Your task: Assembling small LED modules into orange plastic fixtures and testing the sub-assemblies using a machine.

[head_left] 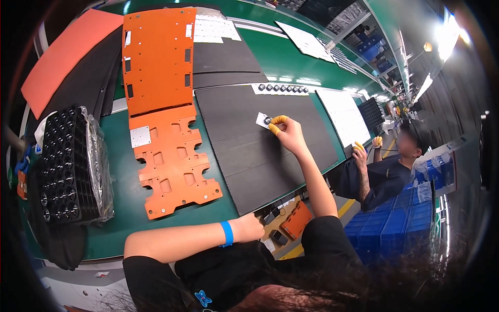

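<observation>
While the right hand reaches out over the black mat, its yellow-capped fingertips are pinched together on a small white plate that carries a dark round part, and the plate lies flat on the mat, toward the mat's far edge. The grip looks light and precise, thumb and forefinger closing on the plate's near corner. To do this well, the person would likely want to keep the plate level and hold it by its edge, so the round part is not nudged off its seat.

Beyond the plate, at the mat's far edge, a white strip holds a row of the same dark round parts, near but clearly apart from the hand. Left of the mat lies a long orange panel full of cut-outs, its lower end running toward the person, just beside the mat's left edge. Further left of the mat stands a black tray of round parts, partly wrapped in clear film.

The left hand rests at the mat's near edge, by the table rim, fingers curled in; whether it holds anything cannot be told. A blue wristband sits on that forearm.

Room to move looks good: the mat's middle is bare between plate and near edge. Right of the mat the table edge drops away, and a co-worker sits there, so a wide sweep rightward seems the one direction to mind.
</observation>
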`<state>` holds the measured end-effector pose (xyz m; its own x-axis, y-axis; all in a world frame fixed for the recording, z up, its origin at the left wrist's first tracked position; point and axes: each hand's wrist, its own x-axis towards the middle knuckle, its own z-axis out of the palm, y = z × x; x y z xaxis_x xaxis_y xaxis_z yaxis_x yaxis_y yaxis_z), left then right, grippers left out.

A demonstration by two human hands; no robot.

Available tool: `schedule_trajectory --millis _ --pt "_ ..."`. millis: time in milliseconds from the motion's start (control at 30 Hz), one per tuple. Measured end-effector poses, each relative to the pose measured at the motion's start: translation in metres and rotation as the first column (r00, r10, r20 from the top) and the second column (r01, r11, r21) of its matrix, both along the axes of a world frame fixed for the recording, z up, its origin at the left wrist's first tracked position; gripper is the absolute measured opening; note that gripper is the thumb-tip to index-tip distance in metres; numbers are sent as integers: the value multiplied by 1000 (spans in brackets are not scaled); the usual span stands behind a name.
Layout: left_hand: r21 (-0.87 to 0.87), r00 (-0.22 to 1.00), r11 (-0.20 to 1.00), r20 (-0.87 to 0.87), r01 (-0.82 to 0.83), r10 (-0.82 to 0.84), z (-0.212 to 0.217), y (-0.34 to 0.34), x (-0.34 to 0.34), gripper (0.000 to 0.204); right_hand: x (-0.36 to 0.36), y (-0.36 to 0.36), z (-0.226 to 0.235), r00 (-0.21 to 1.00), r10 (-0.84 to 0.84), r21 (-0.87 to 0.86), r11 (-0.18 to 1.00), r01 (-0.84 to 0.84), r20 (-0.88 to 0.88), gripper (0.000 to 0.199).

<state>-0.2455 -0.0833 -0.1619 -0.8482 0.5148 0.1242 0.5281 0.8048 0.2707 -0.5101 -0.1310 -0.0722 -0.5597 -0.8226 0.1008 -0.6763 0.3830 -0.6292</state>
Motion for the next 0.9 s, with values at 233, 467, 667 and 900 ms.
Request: schedule_trajectory --millis 233,467,667,900 --pt "29 1000 999 7 13 -13 1 0 0 12 -4 -17 -16 983 27 -72 997 -41 -180 29" --pt "21 1000 1000 6 -4 4 8 -3 3 10 -27 -83 -21 915 76 -309 927 -211 -397 33" --pt "29 999 1000 -34 9 -8 30 -11 2 10 -56 -121 -41 931 44 -331 928 -173 -363 31" --pt "29 1000 1000 -20 -3 3 27 -10 3 9 -61 -125 -54 934 50 -337 925 -177 -354 32"
